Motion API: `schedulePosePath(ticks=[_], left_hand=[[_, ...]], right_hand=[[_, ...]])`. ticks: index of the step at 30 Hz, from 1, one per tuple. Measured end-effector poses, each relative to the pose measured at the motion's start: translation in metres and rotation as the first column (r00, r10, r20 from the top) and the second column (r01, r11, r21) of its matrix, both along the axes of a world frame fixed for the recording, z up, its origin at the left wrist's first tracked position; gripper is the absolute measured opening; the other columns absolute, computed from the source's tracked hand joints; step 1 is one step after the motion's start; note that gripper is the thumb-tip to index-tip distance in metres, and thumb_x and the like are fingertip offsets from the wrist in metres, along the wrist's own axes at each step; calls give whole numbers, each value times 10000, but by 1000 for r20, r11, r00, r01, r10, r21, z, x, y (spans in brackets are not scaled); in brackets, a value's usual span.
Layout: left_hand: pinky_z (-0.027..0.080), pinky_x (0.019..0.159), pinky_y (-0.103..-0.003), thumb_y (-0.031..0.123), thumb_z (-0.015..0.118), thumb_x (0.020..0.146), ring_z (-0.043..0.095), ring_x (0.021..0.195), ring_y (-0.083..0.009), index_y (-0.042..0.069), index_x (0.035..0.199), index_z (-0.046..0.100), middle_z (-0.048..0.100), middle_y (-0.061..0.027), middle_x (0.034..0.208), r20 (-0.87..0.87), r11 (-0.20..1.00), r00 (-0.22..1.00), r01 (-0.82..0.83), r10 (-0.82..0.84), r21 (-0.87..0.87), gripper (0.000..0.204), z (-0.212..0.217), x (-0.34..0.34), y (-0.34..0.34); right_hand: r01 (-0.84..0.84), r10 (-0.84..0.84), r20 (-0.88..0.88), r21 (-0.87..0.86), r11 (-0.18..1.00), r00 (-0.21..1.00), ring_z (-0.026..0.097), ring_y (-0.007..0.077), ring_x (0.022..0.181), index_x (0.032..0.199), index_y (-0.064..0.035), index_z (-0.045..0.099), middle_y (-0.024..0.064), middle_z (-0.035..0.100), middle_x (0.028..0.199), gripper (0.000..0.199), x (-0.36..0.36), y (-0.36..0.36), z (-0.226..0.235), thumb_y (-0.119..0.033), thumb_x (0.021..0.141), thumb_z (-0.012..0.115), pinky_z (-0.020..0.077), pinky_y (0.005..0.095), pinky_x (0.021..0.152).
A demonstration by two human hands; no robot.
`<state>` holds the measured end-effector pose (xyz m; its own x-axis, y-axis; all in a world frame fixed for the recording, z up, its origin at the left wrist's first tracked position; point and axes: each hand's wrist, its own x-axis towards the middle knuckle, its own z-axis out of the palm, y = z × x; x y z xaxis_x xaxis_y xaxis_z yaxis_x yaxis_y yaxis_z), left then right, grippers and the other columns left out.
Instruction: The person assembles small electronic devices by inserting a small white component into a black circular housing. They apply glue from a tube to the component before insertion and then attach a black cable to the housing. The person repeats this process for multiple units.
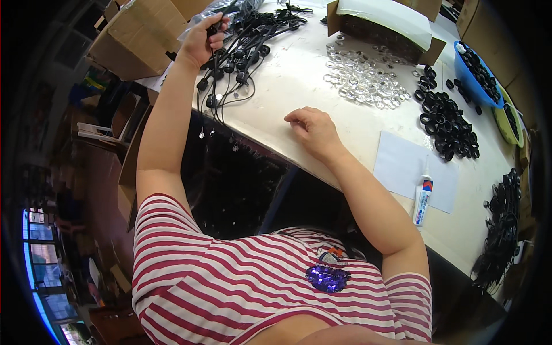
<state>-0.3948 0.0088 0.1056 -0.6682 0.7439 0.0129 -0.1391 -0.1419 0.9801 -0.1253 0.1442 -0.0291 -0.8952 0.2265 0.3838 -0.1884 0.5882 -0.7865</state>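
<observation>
My left hand [204, 39] is raised at the far left of the white table [299, 75] and grips a black cord from a tangled string of black lamp sockets [247, 40]. Part of that string hangs over the table's near edge. My right hand [313, 129] rests palm down on the table near its front edge, fingers loosely curled, holding nothing. A heap of clear round plastic pieces [362, 77] lies just beyond the right hand.
Black rings [445, 123] are piled to the right, beside a blue bowl [474, 75] of more black parts. A white sheet [411, 169] and a glue tube [422, 201] lie near the front. Cardboard boxes [385, 26] stand at the back, and more black cords [503, 224] lie at the right edge.
</observation>
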Motion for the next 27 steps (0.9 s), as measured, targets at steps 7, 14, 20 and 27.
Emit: schedulePosePath(ticks=[7,14,20,27], left_hand=[[338,438,-184,131,523,849,414,518,-51,13,1025,550,519,-3,712,-82,925,991,124,-101,358,213,46,51,-36],[317,544,-249,215,424,887,366,617,-105,13,1233,393,499,-58,956,-109,842,923,381,-368,383,402,40,43,-86],[335,533,-268,155,478,832,399,611,-137,0,1129,438,516,-80,909,-356,960,898,279,-261,1,337,27,136,-56],[357,521,-291,85,542,767,437,606,-175,-14,1008,491,535,-105,855,-597,853,618,450,-510,-263,265,21,228,-33]], right_hand=[[-12,15,57,-61,998,998,592,255,778,836,-70,650,114,620,815,151,3,-4,0,-60,737,537,473,344,728],[-30,34,77,-53,998,996,585,253,835,906,-92,657,120,619,893,286,-19,6,-37,-71,622,634,466,343,767],[-65,-30,-288,-313,947,957,620,211,724,876,-84,655,93,650,807,231,-54,-12,-40,-130,652,626,485,335,669],[-510,390,-386,-809,292,836,579,258,860,1034,-4,558,138,599,959,480,87,0,51,-431,902,382,465,392,734]])
